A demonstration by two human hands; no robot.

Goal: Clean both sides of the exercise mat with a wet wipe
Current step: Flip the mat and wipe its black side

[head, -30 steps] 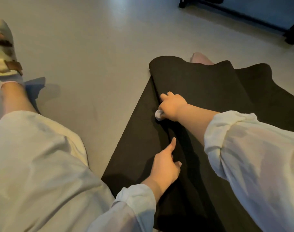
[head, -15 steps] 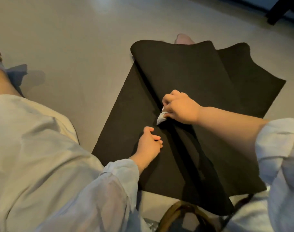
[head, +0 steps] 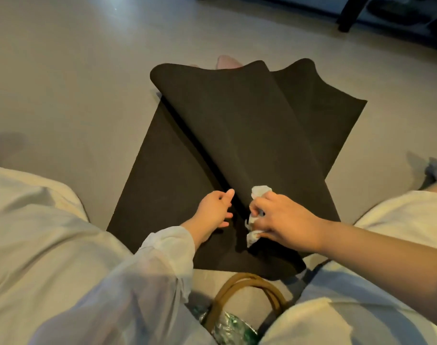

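right hand (head: 286, 221) with wipe (head: 258, 192) now nearer, left hand (head: 213, 210) opened

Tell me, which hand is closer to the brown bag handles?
Left, narrowly. The left hand rests open on the exercise mat, up-left of the bag handles. The right hand, gripping the wet wipe, sits up-right, slightly farther.

Your left hand (head: 216, 207) reaches forward from a pale sleeve (head: 162, 247), thumb extended ahead, fingers loosely curled with nothing in them. Your right hand (head: 284, 220) lies just beside it, forearm bare, fingers curled round a crumpled wet wipe (head: 256, 215). Both legs in pale trousers (head: 38, 232) are spread wide apart.
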